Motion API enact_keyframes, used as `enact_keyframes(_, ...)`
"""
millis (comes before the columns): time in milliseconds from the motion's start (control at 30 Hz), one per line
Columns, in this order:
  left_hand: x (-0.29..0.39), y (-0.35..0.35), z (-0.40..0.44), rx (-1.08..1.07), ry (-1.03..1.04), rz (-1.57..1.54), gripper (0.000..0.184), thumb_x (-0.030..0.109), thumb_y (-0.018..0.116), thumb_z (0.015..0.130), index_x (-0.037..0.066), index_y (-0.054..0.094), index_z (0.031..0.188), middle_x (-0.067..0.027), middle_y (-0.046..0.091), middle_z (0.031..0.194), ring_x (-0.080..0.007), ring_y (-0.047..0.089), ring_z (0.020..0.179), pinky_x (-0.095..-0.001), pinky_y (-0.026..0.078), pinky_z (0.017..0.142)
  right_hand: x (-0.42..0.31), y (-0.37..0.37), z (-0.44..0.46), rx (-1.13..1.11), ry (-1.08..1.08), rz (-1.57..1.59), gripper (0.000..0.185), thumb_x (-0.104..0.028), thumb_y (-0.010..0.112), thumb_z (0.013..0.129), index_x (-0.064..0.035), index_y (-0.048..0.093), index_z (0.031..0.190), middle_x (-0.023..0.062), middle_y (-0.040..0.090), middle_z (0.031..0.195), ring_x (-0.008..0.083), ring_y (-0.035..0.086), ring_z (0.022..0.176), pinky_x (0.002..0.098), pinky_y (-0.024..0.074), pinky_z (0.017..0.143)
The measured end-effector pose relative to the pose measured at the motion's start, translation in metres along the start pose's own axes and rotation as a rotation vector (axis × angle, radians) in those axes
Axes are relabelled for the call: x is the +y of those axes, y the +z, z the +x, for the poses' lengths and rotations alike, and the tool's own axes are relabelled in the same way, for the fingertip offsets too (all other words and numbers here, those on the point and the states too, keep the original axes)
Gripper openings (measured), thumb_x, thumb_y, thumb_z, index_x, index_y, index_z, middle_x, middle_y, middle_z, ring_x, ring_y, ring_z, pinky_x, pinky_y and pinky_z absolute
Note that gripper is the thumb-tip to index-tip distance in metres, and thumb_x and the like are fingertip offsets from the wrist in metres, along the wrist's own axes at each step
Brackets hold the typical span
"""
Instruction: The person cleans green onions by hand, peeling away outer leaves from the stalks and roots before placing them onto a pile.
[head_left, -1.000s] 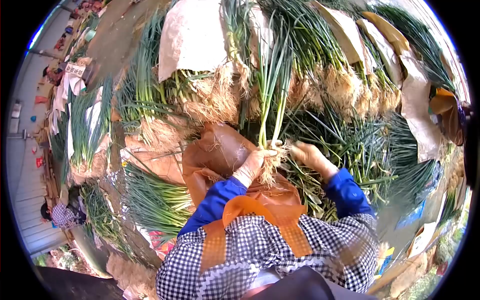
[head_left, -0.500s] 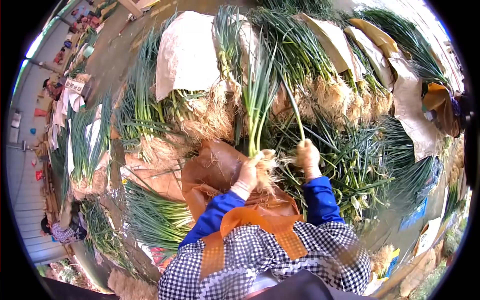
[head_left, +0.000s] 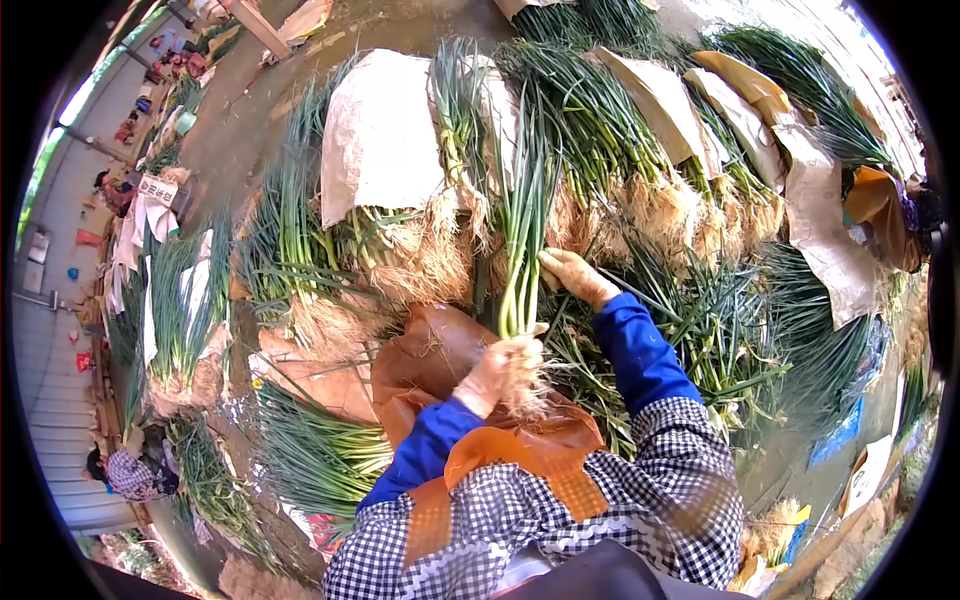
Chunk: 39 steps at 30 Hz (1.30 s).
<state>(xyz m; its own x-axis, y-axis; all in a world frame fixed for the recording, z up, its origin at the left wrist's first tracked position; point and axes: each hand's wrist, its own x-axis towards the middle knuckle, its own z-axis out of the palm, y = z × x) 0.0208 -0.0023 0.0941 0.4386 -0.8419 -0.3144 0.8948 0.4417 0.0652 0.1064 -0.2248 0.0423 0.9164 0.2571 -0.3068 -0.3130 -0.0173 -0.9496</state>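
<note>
My left hand is wrapped round a bunch of green onions just above its pale, stringy roots. The bunch stands with its long green leaves pointing away from me. Higher up the stalks, my right hand presses its closed fingers against the right side of the same bunch; the fingertips are partly hidden there. Beneath the left hand, a brown plastic apron or sheet lies over my lap. Loose green leaves lie in a heap to the right of my hands.
More green onions lie in rows ahead, roots toward me, some covered by pale sacking. Another pile is at my left. A person sits at far left. A wooden post stands at upper left.
The right hand has moved up and left from beside the roots to the bunch's stalks. The single stalk it held now joins the bunch. The left hand has shifted slightly lower.
</note>
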Motion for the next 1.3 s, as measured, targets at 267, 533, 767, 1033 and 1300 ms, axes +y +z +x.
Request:
enact_keyframes(267,0.078,0.094,-0.094,-0.392,0.446,0.329,0.019,0.012,0.052,0.086,0.004,0.05,0.103,0.0021,0.045,0.051,-0.0088,0.043,0.037,-0.0212,0.041,0.034,0.028,-0.076,-0.067,0.971,-0.386,-0.676,0.016,-0.022,0.056,0.083,-0.008,0.063,0.085,0.0128,0.063,0.084,0.0287,0.06,0.072,0.0352,0.0495,0.066)
enact_keyframes(533,0.052,0.024,-0.007,0.08,0.56,0.409,0.028,0.003,0.056,0.082,0.004,0.05,0.109,-0.0074,0.059,0.087,-0.018,0.06,0.071,-0.0283,0.051,0.063,0.097,0.049,-0.09,-0.675,0.065,-1.28,0.026,-0.028,0.049,0.084,-0.0063,0.063,0.089,0.0127,0.062,0.084,0.028,0.061,0.077,0.0358,0.0504,0.068)
enact_keyframes(767,0.037,-0.017,0.008,0.103,0.431,0.311,0.021,0.007,0.058,0.083,0.004,0.052,0.103,-0.0081,0.058,0.081,-0.0201,0.059,0.074,-0.0329,0.052,0.067,-0.025,-0.11,-0.007,0.87,0.439,-2.074,0.026,-0.033,0.052,0.085,-0.0092,0.06,0.078,0.005,0.061,0.074,0.0197,0.058,0.068,0.0322,0.0503,0.059)
enact_keyframes(1033,0.028,-0.005,0.013,-0.079,0.398,0.182,0.022,0.009,0.057,0.083,0.003,0.052,0.104,-0.0098,0.058,0.093,-0.0225,0.059,0.082,-0.0371,0.051,0.075,-0.163,-0.089,-0.046,0.65,0.37,-0.765,0.034,-0.042,0.047,0.087,-0.0111,0.06,0.094,0.0037,0.06,0.083,0.0176,0.055,0.068,0.0317,0.0468,0.063)
enact_keyframes(1300,-0.026,-0.004,0.043,0.362,0.24,0.471,0.016,0.0,0.062,0.078,0.004,0.058,0.094,0.0008,0.057,0.077,-0.0107,0.056,0.072,-0.0223,0.049,0.067,-0.019,0.05,-0.112,0.071,0.077,0.332,0.028,-0.02,0.062,0.084,-0.002,0.057,0.105,0.0001,0.059,0.097,0.0108,0.053,0.089,0.0266,0.0437,0.081)
